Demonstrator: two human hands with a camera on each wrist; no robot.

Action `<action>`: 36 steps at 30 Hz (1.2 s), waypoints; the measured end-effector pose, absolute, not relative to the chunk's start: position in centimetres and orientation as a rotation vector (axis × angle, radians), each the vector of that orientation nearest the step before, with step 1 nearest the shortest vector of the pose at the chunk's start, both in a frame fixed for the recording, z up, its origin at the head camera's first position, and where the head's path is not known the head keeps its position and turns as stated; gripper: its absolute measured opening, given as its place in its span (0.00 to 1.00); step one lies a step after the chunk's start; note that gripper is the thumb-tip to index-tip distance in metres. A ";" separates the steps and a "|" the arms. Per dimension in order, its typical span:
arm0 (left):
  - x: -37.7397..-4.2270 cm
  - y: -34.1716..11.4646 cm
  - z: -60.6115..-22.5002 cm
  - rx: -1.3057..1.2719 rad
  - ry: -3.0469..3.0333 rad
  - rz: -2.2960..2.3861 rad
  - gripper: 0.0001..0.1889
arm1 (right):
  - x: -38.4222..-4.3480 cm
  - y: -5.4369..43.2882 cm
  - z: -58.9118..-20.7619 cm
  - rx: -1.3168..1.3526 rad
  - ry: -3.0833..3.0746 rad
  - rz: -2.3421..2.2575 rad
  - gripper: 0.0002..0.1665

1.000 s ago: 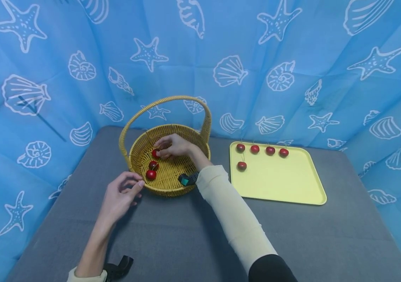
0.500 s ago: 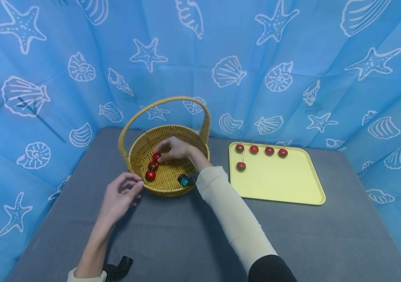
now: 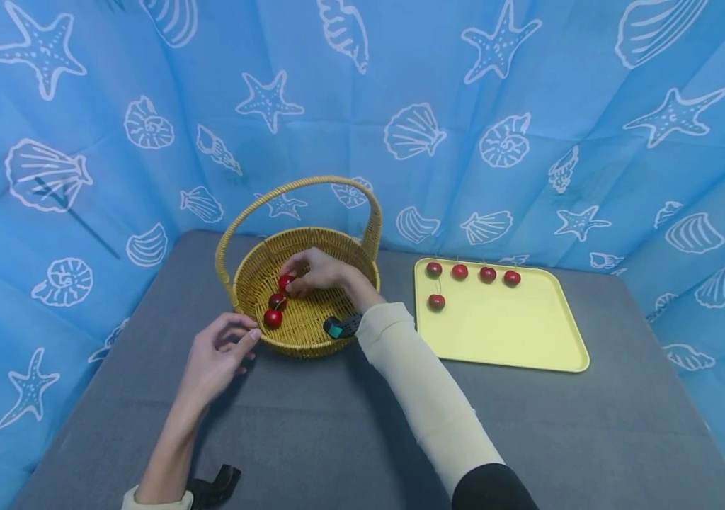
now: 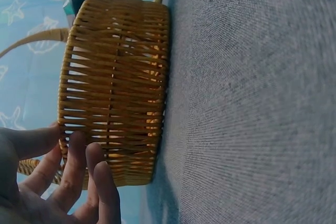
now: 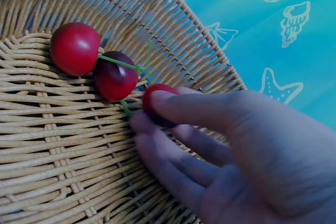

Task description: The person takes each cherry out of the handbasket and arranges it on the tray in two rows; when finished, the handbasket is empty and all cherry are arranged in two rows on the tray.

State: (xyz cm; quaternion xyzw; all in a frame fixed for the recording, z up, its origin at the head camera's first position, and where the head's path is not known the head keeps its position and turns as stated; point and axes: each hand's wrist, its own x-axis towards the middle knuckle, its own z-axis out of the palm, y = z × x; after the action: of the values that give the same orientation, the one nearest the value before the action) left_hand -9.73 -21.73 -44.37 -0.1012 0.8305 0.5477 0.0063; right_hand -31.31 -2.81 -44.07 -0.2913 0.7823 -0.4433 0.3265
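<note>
Steadying the basket (image 3: 311, 350) is the apparent function of the left hand (image 3: 217, 354), its fingers pinching the near-left rim. Inside, two loose cherries (image 3: 273, 319) lie just beside a third cherry (image 3: 285, 283); the right hand (image 3: 316, 273) pinches it, apparently for controlled placement. Rightward, the tray (image 3: 503, 329) keeps five cherries (image 3: 437, 303) separated. Versus one second earlier, the pinched cherry sits nearer the pair.
</note>
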 end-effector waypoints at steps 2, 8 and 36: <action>-9.7 -21.7 -44.3 -0.320 2.600 1.711 0.16 | -31.3 -2.6 -43.7 -0.766 2.051 -1.189 0.20; -9.7 -21.7 -44.2 -0.310 2.609 1.711 0.16 | -31.3 -1.7 -42.1 -0.822 2.044 -1.280 0.24; -9.7 -21.7 -44.3 -0.322 2.599 1.710 0.17 | -26.2 11.5 -36.8 -0.985 2.109 -1.471 0.19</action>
State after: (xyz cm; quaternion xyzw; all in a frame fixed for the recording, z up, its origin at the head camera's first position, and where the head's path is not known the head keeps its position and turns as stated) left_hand -9.67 -21.66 -44.30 -0.1030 0.8310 0.5467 0.0067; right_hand -26.21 11.45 -36.80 -0.3509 0.7516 -0.5243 0.1925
